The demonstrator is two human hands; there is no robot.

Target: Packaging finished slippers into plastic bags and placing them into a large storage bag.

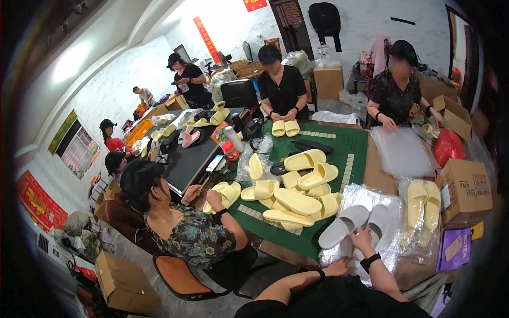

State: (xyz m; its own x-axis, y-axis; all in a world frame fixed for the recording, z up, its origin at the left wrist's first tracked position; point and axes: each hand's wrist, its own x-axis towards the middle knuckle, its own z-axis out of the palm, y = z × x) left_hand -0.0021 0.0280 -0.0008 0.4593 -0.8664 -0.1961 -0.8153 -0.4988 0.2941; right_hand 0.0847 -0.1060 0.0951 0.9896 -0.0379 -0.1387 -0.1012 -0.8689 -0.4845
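Observation:
A pair of light grey slippers lies on clear plastic bags (389, 204) at the near right of the table. The left slipper (335, 233) points toward the lower left; the right slipper (377, 217) stands beside it. My right hand (363, 240) is closed on the right slipper, its fingers inside the opening. My left hand (336, 267) is at the near edge of the bags, fingers together and pinching the plastic; its fingertips are partly hidden. Left of the grey pair is a heap of pale yellow slippers (297, 202).
To the right are a bagged yellow pair (417, 206), a cardboard box (465, 193) and a purple package (455, 249). Clear plastic sheets (402, 151) lie farther back. A co-worker sits at the left (185, 228); others stand or sit around the green table mat (339, 139).

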